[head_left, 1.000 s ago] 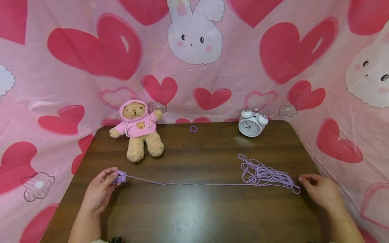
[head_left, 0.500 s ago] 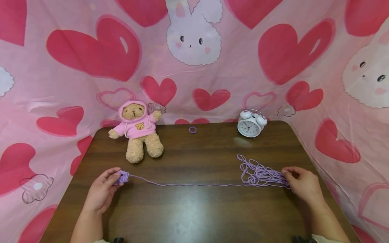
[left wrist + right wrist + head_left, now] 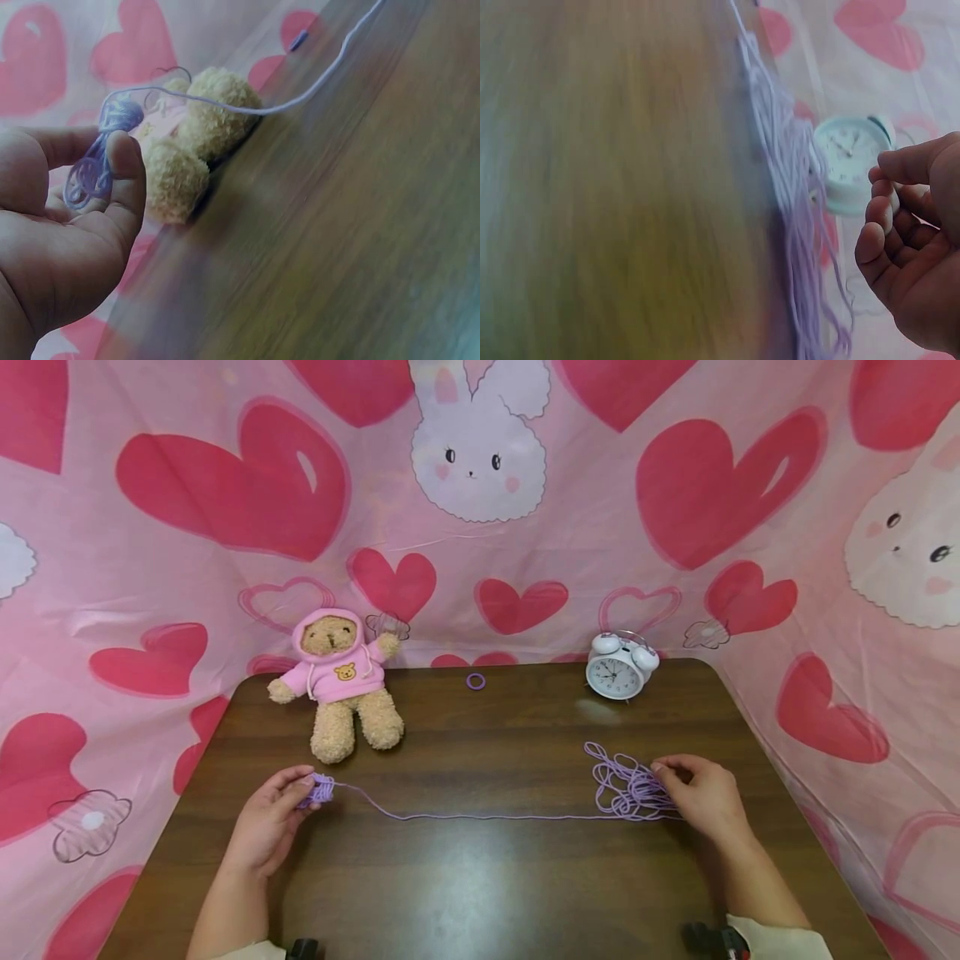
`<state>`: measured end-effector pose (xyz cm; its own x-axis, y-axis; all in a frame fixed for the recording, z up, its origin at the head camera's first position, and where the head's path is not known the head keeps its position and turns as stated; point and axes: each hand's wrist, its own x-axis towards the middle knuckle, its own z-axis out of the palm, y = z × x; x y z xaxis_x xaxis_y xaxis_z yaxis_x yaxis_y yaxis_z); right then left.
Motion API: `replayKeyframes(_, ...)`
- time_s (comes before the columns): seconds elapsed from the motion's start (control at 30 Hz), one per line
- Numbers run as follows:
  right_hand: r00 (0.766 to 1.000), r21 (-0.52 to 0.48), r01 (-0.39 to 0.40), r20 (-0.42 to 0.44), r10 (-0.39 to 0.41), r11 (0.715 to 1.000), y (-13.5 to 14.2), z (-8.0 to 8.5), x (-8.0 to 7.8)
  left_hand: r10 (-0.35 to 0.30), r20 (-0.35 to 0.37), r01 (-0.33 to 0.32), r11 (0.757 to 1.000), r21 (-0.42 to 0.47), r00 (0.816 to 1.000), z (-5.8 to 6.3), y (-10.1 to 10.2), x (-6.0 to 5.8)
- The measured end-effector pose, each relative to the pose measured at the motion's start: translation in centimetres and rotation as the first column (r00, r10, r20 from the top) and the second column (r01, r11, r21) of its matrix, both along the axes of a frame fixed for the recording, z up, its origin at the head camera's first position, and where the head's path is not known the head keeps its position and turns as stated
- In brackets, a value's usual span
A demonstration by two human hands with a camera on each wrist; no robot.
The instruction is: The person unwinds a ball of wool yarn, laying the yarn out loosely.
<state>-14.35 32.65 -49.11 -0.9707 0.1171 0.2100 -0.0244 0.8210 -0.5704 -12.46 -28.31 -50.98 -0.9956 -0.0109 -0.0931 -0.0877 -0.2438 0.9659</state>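
Note:
In the head view, my left hand (image 3: 273, 818) pinches a small wound bundle of purple yarn (image 3: 322, 787) between thumb and fingers. Small loops of the bundle (image 3: 88, 180) stick out behind the thumb in the left wrist view. One strand (image 3: 487, 816) runs from it across the table to a loose, looped heap of the same yarn (image 3: 626, 789) on the right. Over the heap's right end is my right hand (image 3: 705, 797), hiding part of it. Its loosely curled fingers (image 3: 881, 214) hold nothing in the right wrist view, beside the heap's strands.
A teddy bear (image 3: 341, 681) in a pink hoodie sits at the table's back left. Along the back edge lie a purple ring (image 3: 476, 682) and, farther right, a white twin-bell alarm clock (image 3: 617, 677). Pink heart-print cloth (image 3: 480, 543) hangs around the dark wooden table (image 3: 465, 885).
From beyond the heap's right end, my right hand has moved left over it. My left hand has shifted slightly right with the bundle, and the strand near it hangs slacker.

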Motion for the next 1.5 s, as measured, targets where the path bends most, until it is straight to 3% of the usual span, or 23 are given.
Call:
replayKeyframes(0.4, 0.995, -0.08, -0.097, -0.021, 0.095, 0.992, -5.0, 0.1, -1.7, -0.033, -0.004, 0.033, 0.999, -0.009, 0.999, -0.3, 1.8, -1.2)
replayKeyframes(0.7, 0.978, -0.1, -0.207, -0.064, 0.201, 0.973, -8.8, -0.2, -2.5, -0.083, -0.006, 0.083, 0.996, -0.028, 0.997, -0.3, 3.6, -2.0)
replayKeyframes(0.9, 0.96, -0.113, -0.277, -0.076, 0.27, 0.954, -11.6, -0.6, -2.8, -0.073, 0.012, 0.074, 0.996, -0.049, 0.997, -0.2, 4.8, -2.2)
replayKeyframes(1.07, 0.942, -0.129, -0.33, -0.106, 0.318, 0.935, -13.7, -0.7, -2.9, -0.104, 0.026, 0.106, 0.992, -0.069, 0.994, 0.0, 6.2, -2.5)
replayKeyframes(1.5, 0.911, -0.198, -0.412, -0.124, 0.394, 0.889, -17.8, -0.8, -2.8, -0.14, 0.03, 0.141, 0.99, -0.032, 0.99, 0.1, 9.0, -3.4)
